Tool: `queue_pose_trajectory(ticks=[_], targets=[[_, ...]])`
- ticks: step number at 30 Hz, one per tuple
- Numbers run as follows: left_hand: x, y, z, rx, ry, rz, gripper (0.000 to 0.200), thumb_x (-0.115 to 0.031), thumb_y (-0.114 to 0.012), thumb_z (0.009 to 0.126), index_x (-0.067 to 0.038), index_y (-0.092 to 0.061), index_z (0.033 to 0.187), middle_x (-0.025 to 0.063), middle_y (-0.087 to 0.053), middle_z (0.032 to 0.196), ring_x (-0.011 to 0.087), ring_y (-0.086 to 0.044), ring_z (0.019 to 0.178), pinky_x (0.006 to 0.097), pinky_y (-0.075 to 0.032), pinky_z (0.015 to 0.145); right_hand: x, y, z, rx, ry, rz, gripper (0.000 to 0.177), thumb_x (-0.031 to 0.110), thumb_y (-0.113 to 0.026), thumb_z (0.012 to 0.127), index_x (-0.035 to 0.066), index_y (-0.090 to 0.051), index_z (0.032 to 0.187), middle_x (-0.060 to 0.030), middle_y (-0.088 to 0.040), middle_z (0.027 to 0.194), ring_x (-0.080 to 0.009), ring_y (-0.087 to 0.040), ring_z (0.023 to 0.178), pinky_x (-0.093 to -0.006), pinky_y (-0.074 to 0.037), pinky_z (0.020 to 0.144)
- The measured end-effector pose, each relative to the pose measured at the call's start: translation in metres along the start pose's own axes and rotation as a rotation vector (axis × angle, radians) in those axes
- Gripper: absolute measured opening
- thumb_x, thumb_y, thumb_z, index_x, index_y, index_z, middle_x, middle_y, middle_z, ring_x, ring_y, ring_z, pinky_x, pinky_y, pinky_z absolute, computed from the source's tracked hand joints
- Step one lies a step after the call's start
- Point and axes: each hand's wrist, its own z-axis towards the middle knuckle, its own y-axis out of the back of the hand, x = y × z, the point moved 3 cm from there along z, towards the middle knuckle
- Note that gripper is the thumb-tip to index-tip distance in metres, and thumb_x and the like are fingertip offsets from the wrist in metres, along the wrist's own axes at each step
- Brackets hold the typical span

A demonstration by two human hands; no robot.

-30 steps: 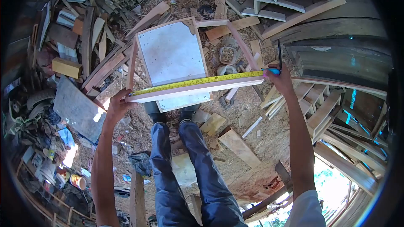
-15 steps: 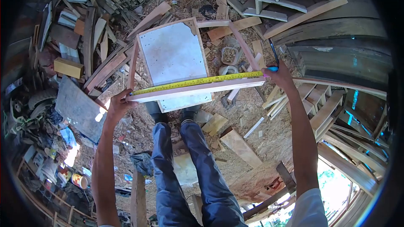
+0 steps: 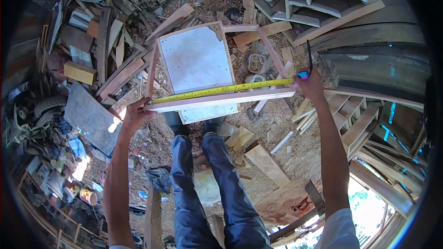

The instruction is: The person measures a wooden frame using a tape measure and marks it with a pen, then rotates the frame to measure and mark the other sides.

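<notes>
A yellow tape measure (image 3: 221,90) is stretched along the near rail of a wooden frame (image 3: 221,100). At the rail's left end, my left hand (image 3: 137,114) is closed, pinching the tape's tip against the frame corner. My right hand (image 3: 312,85) grips the blue and pink tape case at the right end. A thin dark stick, perhaps a pencil (image 3: 309,51), also sticks up from that hand. Beneath the frame is a white-topped board (image 3: 196,60) with wooden edges, which the rail and tape cross. The frame's side pieces slope away toward the far side.
Offcuts and planks (image 3: 104,41) are heaped at the left, near a yellowish block (image 3: 80,73). Slatted wooden pieces (image 3: 318,7) lean at the upper right. A tub of small bits (image 3: 257,63) sits beyond the rail. Sawdust and a loose board (image 3: 267,163) cover the floor.
The view has shifted slightly, so most things appear a little further right. The dark stick in my right hand stands more upright. The tape stays stretched along the rail.
</notes>
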Motion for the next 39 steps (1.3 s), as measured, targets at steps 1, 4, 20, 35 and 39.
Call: queue_pose_trajectory(ticks=[1,4,20,35,39], targets=[[0.000,0.000,0.000,-0.015,-0.031,0.009,0.052,0.000,-0.072,0.067,0.007,-0.051,0.114,0.0128,-0.062,0.091,0.0160,-0.061,0.079,0.0261,-0.054,0.068,0.004,0.002,-0.003,-0.031,0.009,0.105,0.050,0.026,-0.075,0.064,-0.001,-0.046,0.095,-0.0147,-0.061,0.084,-0.0286,-0.063,0.076,-0.0376,-0.049,0.068],[0.002,0.000,0.001,-0.025,-0.041,0.004,0.052,0.001,-0.072,0.067,0.007,-0.051,0.114,0.0130,-0.062,0.091,0.0167,-0.061,0.080,0.0265,-0.054,0.068,0.010,-0.002,-0.012,-0.064,0.011,0.197,0.051,0.024,-0.075,0.063,-0.001,-0.045,0.096,-0.0153,-0.060,0.084,-0.0297,-0.062,0.076,-0.0374,-0.049,0.070],[0.006,-0.005,0.027,-0.216,-0.071,0.020,0.032,-0.032,-0.050,0.090,-0.001,-0.057,0.085,0.0015,-0.052,0.069,0.0082,-0.043,0.069,0.0258,-0.037,0.063,0.006,-0.026,-0.003,0.643,-0.554,0.654,0.069,0.036,-0.073,0.064,-0.004,-0.046,0.114,-0.0183,-0.055,0.102,-0.0309,-0.060,0.085,-0.0466,-0.054,0.067],[-0.066,0.014,0.000,-0.374,-0.370,-0.291,0.023,-0.025,-0.050,0.091,-0.005,-0.053,0.081,-0.0043,-0.043,0.069,0.0057,-0.036,0.067,0.0230,-0.032,0.061,0.043,0.041,-0.019,0.200,-0.385,0.838,0.041,0.026,-0.073,0.068,0.006,-0.052,0.098,-0.0057,-0.060,0.083,-0.0157,-0.061,0.070,-0.0303,-0.052,0.058],[-0.045,0.065,-0.024,-0.465,-0.431,-0.383,0.020,-0.023,-0.051,0.091,-0.005,-0.053,0.082,-0.0049,-0.045,0.071,0.0050,-0.038,0.068,0.0212,-0.031,0.060,0.107,0.045,-0.031,0.193,-0.210,0.968,0.045,0.019,-0.073,0.069,0.003,-0.046,0.102,-0.0075,-0.056,0.087,-0.0150,-0.058,0.074,-0.0342,-0.048,0.069]])
